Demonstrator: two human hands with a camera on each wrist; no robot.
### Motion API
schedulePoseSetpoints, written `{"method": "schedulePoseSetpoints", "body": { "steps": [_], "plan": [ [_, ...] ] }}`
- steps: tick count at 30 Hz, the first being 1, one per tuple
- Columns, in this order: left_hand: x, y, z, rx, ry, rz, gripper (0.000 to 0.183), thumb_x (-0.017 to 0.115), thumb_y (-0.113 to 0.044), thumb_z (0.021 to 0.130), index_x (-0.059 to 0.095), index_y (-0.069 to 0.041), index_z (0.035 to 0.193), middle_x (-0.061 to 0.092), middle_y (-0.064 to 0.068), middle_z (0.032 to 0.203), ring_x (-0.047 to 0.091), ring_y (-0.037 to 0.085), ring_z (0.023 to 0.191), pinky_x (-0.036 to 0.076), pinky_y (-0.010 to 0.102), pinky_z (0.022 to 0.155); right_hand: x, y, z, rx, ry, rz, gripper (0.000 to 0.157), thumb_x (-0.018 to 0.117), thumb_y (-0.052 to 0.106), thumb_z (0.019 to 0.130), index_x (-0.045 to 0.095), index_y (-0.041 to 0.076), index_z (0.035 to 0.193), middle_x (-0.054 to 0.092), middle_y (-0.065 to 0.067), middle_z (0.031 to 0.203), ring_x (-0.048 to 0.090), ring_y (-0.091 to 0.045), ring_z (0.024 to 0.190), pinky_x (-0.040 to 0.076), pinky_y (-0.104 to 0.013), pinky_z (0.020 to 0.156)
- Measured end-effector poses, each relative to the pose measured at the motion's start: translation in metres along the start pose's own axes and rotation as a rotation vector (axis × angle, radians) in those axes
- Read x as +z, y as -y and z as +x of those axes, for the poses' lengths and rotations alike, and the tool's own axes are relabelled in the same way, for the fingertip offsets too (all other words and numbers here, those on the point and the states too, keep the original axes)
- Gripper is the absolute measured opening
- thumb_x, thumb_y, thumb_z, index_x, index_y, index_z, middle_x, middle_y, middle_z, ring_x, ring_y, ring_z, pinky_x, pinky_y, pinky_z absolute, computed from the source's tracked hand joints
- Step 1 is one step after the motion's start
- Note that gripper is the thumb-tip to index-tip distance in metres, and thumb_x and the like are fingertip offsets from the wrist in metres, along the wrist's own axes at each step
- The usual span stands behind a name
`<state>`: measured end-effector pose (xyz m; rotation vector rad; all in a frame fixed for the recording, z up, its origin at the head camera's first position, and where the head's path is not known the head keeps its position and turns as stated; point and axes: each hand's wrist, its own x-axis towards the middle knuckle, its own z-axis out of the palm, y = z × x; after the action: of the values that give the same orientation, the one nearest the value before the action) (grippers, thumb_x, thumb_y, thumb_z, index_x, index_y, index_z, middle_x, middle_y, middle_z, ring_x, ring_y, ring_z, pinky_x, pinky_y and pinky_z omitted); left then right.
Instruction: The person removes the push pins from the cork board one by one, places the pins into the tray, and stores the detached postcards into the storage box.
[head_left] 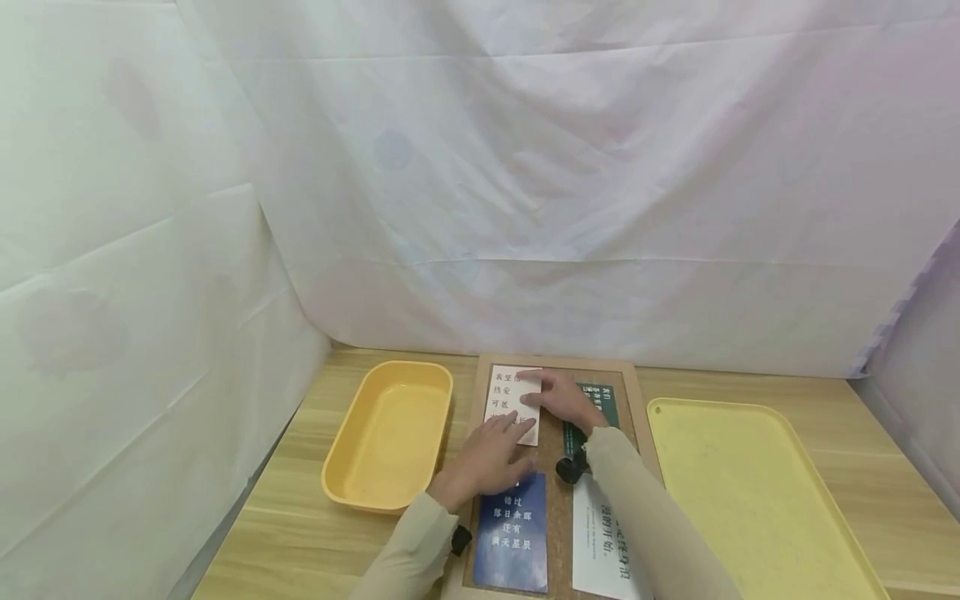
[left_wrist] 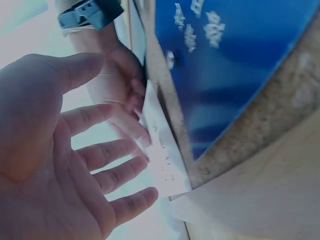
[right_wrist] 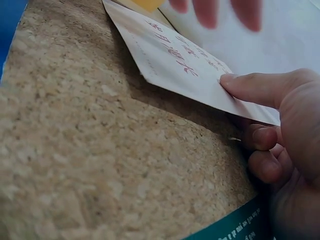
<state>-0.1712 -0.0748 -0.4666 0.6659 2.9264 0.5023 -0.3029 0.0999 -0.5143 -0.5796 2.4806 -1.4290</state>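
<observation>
A white card [head_left: 501, 400] printed with red characters is pinched by my right hand [head_left: 567, 400] along its right edge. In the right wrist view, the thumb [right_wrist: 255, 88] lies on the card's face and curled fingers are beneath, with the card tilted off the corkboard [right_wrist: 110, 150]. My left hand [head_left: 486, 454] reaches over the card's lower edge, its fingers spread and fairly straight; whether they touch it is unclear. A blue card [head_left: 512, 533] lies below the left hand. The right arm partly covers a green card [head_left: 611, 403] and another white card [head_left: 588, 533].
The corkboard has a light wooden frame [head_left: 626, 379]. An orange-yellow bin [head_left: 390, 442] stands on its left, a pale yellow tray [head_left: 750, 492] on its right. White cloth [head_left: 562, 208] hangs behind the wooden table [head_left: 300, 508]. A small shiny round thing [left_wrist: 171, 60] is by the blue card.
</observation>
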Motion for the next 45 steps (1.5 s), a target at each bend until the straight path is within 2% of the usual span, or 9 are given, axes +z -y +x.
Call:
{"method": "schedulePoseSetpoints", "body": {
  "steps": [5, 13, 19, 22, 26, 30, 34, 39, 45],
  "plan": [
    [-0.008, 0.000, -0.004, 0.026, -0.032, -0.021, 0.059, 0.056, -0.042, 0.099, 0.044, -0.015, 0.150, 0.047, 0.014, 0.150, 0.046, 0.030, 0.137, 0.040, 0.046, 0.112, 0.001, -0.001, 0.001, -0.008, 0.005, 0.009, 0.045, 0.074, 0.019, 0.090, 0.064, 0.018, 0.133, 0.059, -0.007, 0.140, 0.052, -0.029, 0.131, 0.038, -0.055, 0.111],
    [-0.032, 0.004, -0.017, 0.073, -0.076, -0.164, 0.054, 0.055, -0.033, 0.101, 0.044, -0.011, 0.149, 0.055, 0.008, 0.144, 0.051, 0.024, 0.133, 0.043, 0.041, 0.111, 0.000, -0.002, 0.002, -0.012, 0.000, 0.009, 0.044, 0.074, 0.023, 0.089, 0.065, 0.019, 0.132, 0.060, -0.006, 0.139, 0.055, -0.028, 0.127, 0.041, -0.054, 0.109],
    [-0.048, 0.009, -0.029, 0.031, -0.099, -0.235, 0.054, 0.052, -0.038, 0.102, 0.044, -0.015, 0.150, 0.053, 0.006, 0.147, 0.051, 0.024, 0.134, 0.044, 0.044, 0.109, 0.001, -0.003, 0.002, -0.010, 0.003, 0.004, 0.043, 0.073, 0.024, 0.090, 0.065, 0.020, 0.132, 0.061, -0.005, 0.137, 0.058, -0.026, 0.124, 0.043, -0.053, 0.108],
    [-0.055, 0.012, -0.036, 0.005, -0.117, -0.266, 0.053, 0.052, -0.040, 0.102, 0.045, -0.018, 0.149, 0.054, 0.006, 0.145, 0.056, 0.025, 0.128, 0.047, 0.047, 0.105, 0.001, -0.003, 0.002, -0.005, 0.002, -0.003, 0.043, 0.073, 0.025, 0.091, 0.065, 0.019, 0.132, 0.061, -0.006, 0.137, 0.057, -0.027, 0.125, 0.041, -0.054, 0.108],
    [-0.061, 0.020, -0.041, -0.017, -0.149, -0.291, 0.050, 0.054, -0.038, 0.101, 0.048, -0.019, 0.148, 0.060, 0.003, 0.139, 0.063, 0.022, 0.114, 0.053, 0.044, 0.094, 0.000, -0.003, 0.003, 0.006, -0.002, -0.003, 0.043, 0.073, 0.025, 0.090, 0.065, 0.020, 0.132, 0.059, -0.007, 0.140, 0.053, -0.029, 0.130, 0.037, -0.056, 0.111],
    [-0.066, 0.029, -0.047, -0.004, -0.203, -0.318, 0.047, 0.058, -0.029, 0.101, 0.052, -0.014, 0.144, 0.065, 0.005, 0.131, 0.065, 0.022, 0.107, 0.055, 0.042, 0.087, -0.001, -0.004, 0.003, 0.018, 0.005, 0.009, 0.043, 0.072, 0.024, 0.091, 0.064, 0.021, 0.133, 0.058, -0.007, 0.141, 0.050, -0.031, 0.133, 0.033, -0.058, 0.113],
    [-0.072, 0.038, -0.056, 0.024, -0.247, -0.336, 0.047, 0.061, -0.023, 0.099, 0.053, -0.008, 0.143, 0.066, 0.011, 0.127, 0.066, 0.025, 0.106, 0.055, 0.045, 0.089, -0.001, -0.003, 0.002, 0.025, 0.013, 0.021, 0.044, 0.072, 0.024, 0.091, 0.064, 0.021, 0.133, 0.057, -0.006, 0.142, 0.048, -0.031, 0.136, 0.031, -0.057, 0.115],
    [-0.077, 0.053, -0.066, 0.036, -0.291, -0.317, 0.048, 0.060, -0.026, 0.100, 0.052, -0.006, 0.143, 0.066, 0.011, 0.129, 0.065, 0.027, 0.111, 0.053, 0.047, 0.094, 0.000, 0.000, 0.000, 0.042, 0.014, 0.044, 0.043, 0.073, 0.023, 0.091, 0.064, 0.021, 0.133, 0.057, -0.005, 0.142, 0.046, -0.029, 0.137, 0.031, -0.055, 0.115],
    [-0.082, 0.065, -0.077, 0.038, -0.353, -0.322, 0.045, 0.061, -0.022, 0.099, 0.054, -0.006, 0.141, 0.066, 0.014, 0.128, 0.068, 0.024, 0.102, 0.054, 0.050, 0.088, 0.000, 0.001, -0.001, 0.010, 0.019, 0.044, 0.043, 0.072, 0.021, 0.091, 0.064, 0.016, 0.133, 0.057, -0.008, 0.142, 0.047, -0.032, 0.136, 0.032, -0.056, 0.114]
  ]
}}
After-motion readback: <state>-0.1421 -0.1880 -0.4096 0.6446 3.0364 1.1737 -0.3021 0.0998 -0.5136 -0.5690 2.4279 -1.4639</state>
